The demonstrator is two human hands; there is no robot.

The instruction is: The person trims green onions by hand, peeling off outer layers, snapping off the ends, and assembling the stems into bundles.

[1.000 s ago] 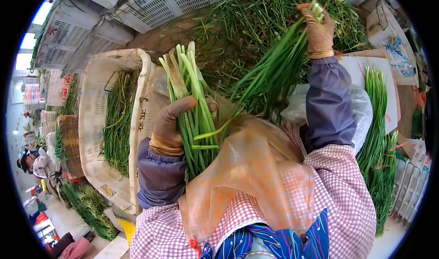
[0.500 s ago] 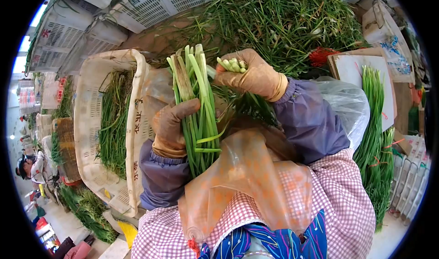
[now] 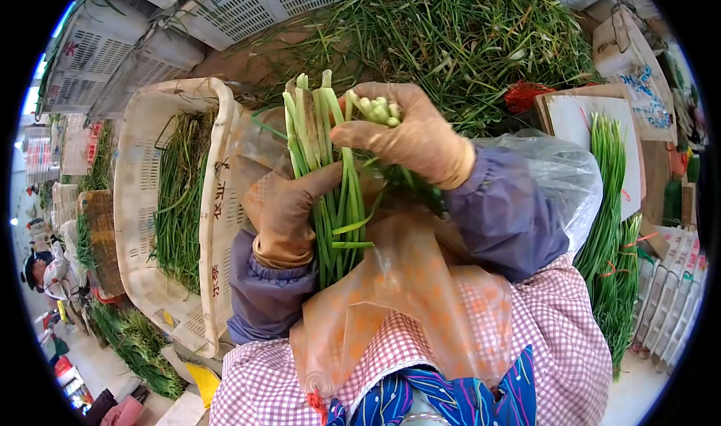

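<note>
My left hand (image 3: 297,216), in a brown stained glove, is closed around a bunch of garlic chives (image 3: 330,204). Its pale cut ends point up, and one stalk among them looks brown and withered. Just right of it, my right hand (image 3: 413,133), gloved too, grips a smaller bundle of chives (image 3: 379,110) whose white-green ends show above the fist. The thumb and forefinger of that hand reach to the stalks at the right edge of the left bunch. Leaves of the smaller bundle hang below the hand, partly hidden.
A white plastic crate (image 3: 214,231) with chives inside stands at left. A heap of loose leaves (image 3: 466,43) lies ahead. Tied chive bundles (image 3: 604,200) rest at right by a white board (image 3: 578,122). Further crates (image 3: 248,5) line the back. A person (image 3: 56,276) is at far left.
My right hand has moved slightly left and down, and its thumb and forefinger now reach the left bunch. My left hand still holds its bunch, shifted slightly right.
</note>
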